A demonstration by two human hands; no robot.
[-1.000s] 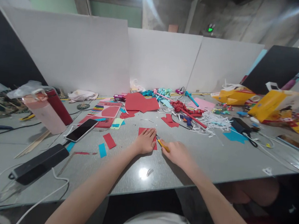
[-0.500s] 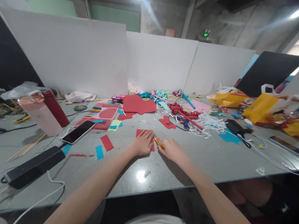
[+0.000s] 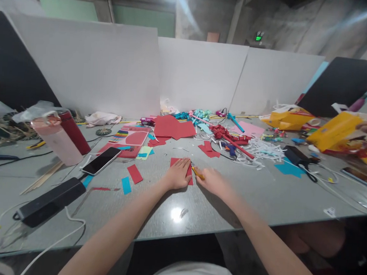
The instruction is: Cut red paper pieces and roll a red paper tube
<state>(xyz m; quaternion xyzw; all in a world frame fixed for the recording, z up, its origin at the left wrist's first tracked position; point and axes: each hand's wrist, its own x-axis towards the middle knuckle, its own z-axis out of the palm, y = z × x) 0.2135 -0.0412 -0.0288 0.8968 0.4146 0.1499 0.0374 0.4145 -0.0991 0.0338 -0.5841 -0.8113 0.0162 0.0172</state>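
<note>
The left hand presses flat, fingers close together, on a red paper midway along the front edge of the worktop, set back from it. The right hand grips a yellow knife, its tip by the paper's right side. Toward the left edge lie a red strip, a blue strip and a phone.

Red paper lies flat, a slanted yellow cutter at its edge.
</note>
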